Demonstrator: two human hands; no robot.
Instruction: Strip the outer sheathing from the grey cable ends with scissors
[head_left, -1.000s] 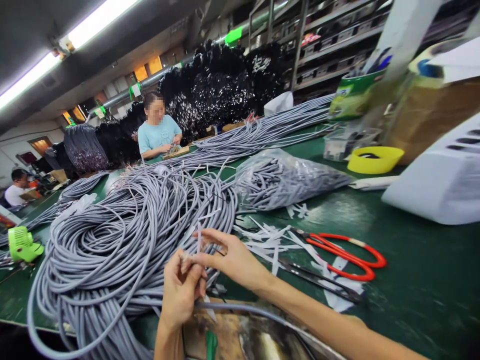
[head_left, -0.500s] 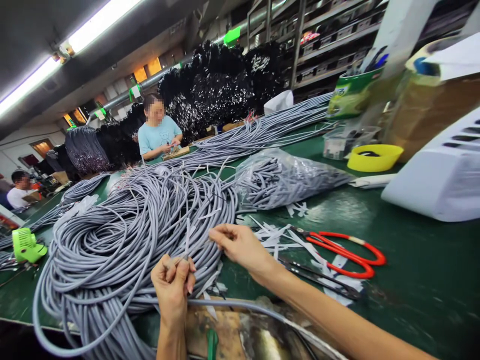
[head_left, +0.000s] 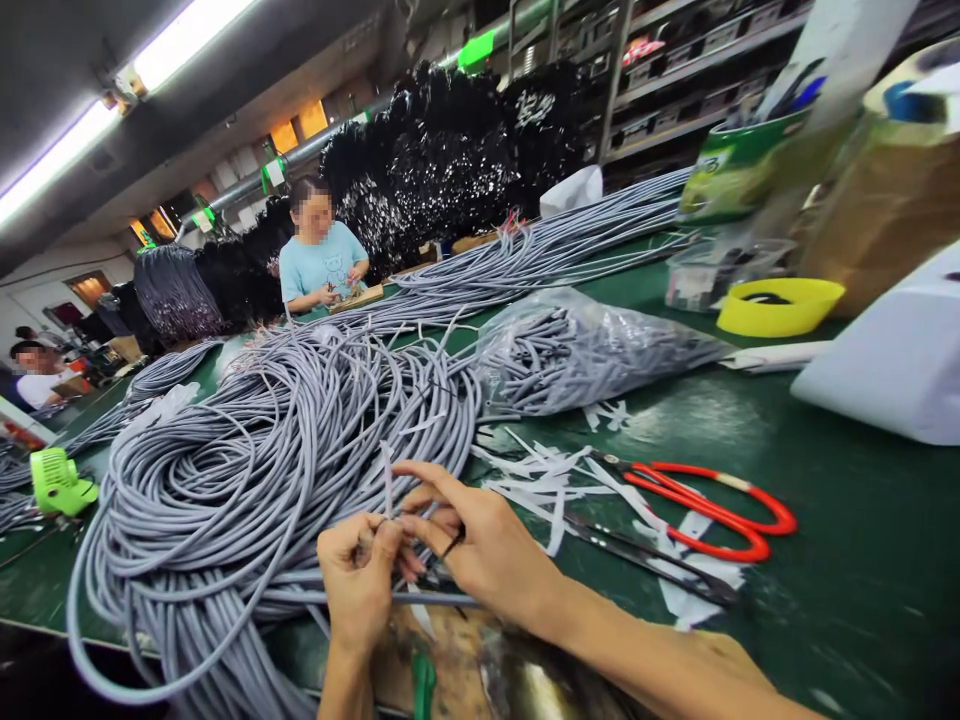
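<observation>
My left hand (head_left: 358,570) is closed in a pinch in front of the pile of grey cables (head_left: 217,460). A narrow whitish strip (head_left: 388,480) stands up from its fingertips. My right hand (head_left: 487,545) meets it, thumb and fingers pinched at the same spot, the index finger arched over beside the strip. What the right fingertips grip is hidden. A thin dark piece (head_left: 454,543) shows against the right fingers. A single grey cable (head_left: 435,599) passes just below both hands, above a worn wooden board (head_left: 405,650) with a green-handled tool (head_left: 423,685).
Red-handled scissors (head_left: 712,510) and dark-bladed pliers or shears (head_left: 652,560) lie among white scraps (head_left: 540,480) on the green table (head_left: 847,580). Behind stand a plastic bag of cut cable pieces (head_left: 585,350), a yellow ring (head_left: 780,307) and a small green fan (head_left: 61,483). A co-worker (head_left: 322,260) sits opposite.
My right hand has moved left and down from beside the cables to meet the left fingertips. The left hand keeps its pinch. The view has shifted slightly.
</observation>
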